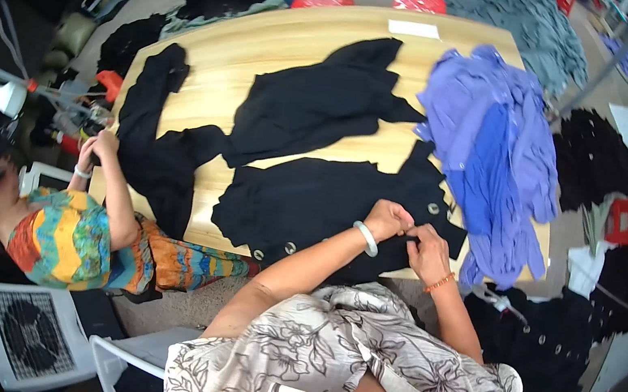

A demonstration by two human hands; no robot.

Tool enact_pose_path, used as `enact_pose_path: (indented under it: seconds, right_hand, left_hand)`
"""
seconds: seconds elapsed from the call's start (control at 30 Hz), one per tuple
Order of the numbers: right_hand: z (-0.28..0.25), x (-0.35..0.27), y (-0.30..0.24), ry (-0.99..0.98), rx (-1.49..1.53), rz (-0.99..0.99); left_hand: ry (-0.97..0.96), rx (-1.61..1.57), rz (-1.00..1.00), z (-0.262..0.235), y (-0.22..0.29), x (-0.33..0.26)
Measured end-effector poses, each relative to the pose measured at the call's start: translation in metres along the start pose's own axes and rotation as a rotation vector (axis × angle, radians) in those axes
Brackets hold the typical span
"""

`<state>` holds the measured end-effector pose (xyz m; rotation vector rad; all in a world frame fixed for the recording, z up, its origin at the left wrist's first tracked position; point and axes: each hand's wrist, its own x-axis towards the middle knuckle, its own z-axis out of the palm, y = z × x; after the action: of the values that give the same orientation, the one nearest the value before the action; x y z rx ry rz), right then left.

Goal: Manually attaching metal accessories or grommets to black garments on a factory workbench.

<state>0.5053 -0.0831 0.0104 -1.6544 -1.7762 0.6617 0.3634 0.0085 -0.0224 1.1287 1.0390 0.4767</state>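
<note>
both my hands pinch the black garment (313,204) at the table's (271,50) near edge: left hand (388,220) closed on a fold, right hand (428,251) gripping beside it. it looks soft, limp and light, best held by hem or button edge. i count three silver buttons, three black pieces laid out, one purple pile (494,151) at the right edge.

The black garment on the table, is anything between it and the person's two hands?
Nothing visible is. The left hand and the right hand both rest right on the black garment near the table's front edge, fingers pinching the cloth. The purple clothes pile lies off to the right, apart from the hands.
</note>
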Motion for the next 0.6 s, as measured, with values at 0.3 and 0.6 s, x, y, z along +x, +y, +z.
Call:
enact_pose_path:
  seconds: [0.3,0.6]
  right_hand:
    - [0.010,-0.003,0.008,0.086,-0.068,-0.107]
    - [0.000,-0.002,0.005,-0.038,-0.103,-0.095]
  left_hand:
    - [-0.011,-0.079,-0.033,-0.008,-0.005,-0.006]
    - [-0.139,0.631,0.560,-0.012,0.002,-0.054]
